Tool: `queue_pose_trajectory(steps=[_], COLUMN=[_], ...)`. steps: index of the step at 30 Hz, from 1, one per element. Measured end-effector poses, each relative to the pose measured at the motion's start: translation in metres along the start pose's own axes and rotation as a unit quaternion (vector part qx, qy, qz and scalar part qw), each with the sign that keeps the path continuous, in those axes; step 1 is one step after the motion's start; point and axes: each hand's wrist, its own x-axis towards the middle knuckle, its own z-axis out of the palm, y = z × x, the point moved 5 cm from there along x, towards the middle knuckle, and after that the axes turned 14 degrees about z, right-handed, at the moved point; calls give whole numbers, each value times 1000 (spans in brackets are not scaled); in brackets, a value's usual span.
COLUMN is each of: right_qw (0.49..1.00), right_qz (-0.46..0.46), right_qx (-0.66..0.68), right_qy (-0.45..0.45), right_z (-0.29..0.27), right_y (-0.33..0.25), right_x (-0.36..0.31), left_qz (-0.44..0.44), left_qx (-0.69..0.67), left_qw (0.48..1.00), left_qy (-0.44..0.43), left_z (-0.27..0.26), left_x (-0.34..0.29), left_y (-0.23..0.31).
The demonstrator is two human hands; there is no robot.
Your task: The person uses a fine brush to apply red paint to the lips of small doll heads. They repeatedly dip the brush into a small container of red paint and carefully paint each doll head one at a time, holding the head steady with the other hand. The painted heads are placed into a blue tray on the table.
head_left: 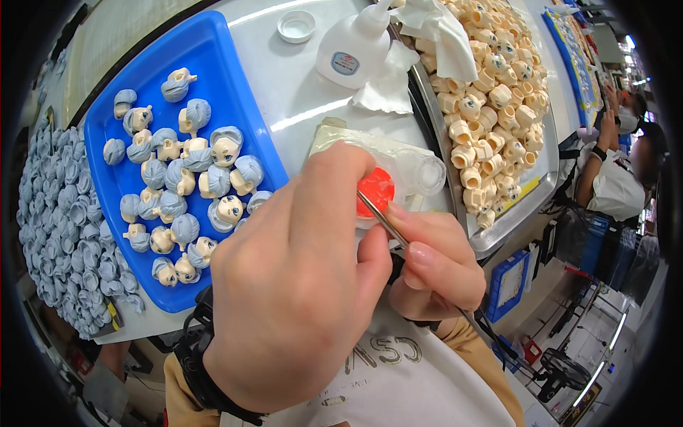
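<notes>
My right hand (441, 267) pinches a thin metal tool (383, 219) between thumb and fingers. The tool's tip lies over a round, bright red piece (376, 191), and its long shaft runs down to the right, past my palm. My left hand (292, 277) is bent closed just left of the red piece, index finger and thumb curled toward it. Its fingertips are partly hidden, so what they grip does not show. Beside the red piece lies a clear plastic container (429, 175), on a pale flat block (334, 135).
On the left, a blue tray (206, 50) holds several doll heads with blue-grey hair. Beyond it is a heap of blue-grey hair parts (67, 220). A metal tray (491, 240) of bare head parts, a white squeeze bottle (353, 46) and a round lid (296, 26) stand around.
</notes>
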Motion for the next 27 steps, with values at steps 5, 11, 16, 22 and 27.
queue_pose_trajectory(steps=[5,11,16,22,27], right_qw=[1000,999,1000,1000,1000], right_qz=[8,24,13,15,-3], right_qx=[19,25,19,22,11], right_qy=[20,8,-5,15,18], right_z=[-4,-12,-11,-7,-6], right_y=[-3,-10,-8,-5,-4], right_x=[-1,7,10,3,0], left_qz=[-1,1,7,1,-4], left_qx=[-9,-13,-5,-11,-20], left_qw=[1000,1000,1000,1000,1000], left_qy=[1,-6,-4,-7,-5], left_z=[0,-1,0,0,1], left_x=[0,-1,0,-1,0], left_y=[-1,-1,1,1,1])
